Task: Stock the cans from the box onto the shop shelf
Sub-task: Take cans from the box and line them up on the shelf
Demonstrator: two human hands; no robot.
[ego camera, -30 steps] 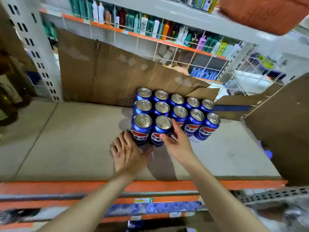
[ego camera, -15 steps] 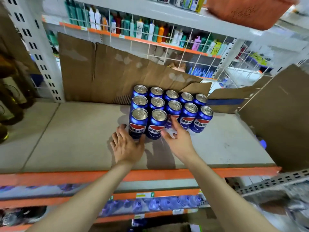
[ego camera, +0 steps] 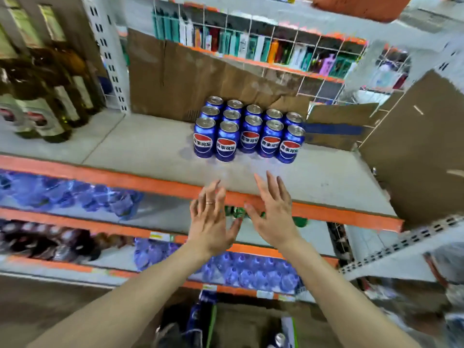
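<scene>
**Hands spread and empty in front of the stocked shelf**

Both hands hover side by side before the orange front edge of the shelf, palms away from the camera; the left hand has its fingers straight and fanned wide, a ring on one finger, and holds nothing; the right hand is likewise spread wide and empty, its fingertips reaching over the shelf's front lip; neither hand touches the cans, which stand well apart from them, further back on the grey shelf board.

The cans are blue with silver tops and red, white and blue labels; they stand upright in a tight block, five across the front and more rows behind, touching one another; the block sits toward the right of the board's middle, its back against flattened brown cardboard that leans along the rear of the shelf; a further cardboard panel rises at the right end of the shelf.

Dark glass bottles stand at the far left, beyond a white perforated upright; behind the cardboard, a wire rack holds a row of coloured bottles; the lower shelves carry blue wrapped packs, blurred; at the bottom of the view a box shows, its contents too blurred to make out.
</scene>
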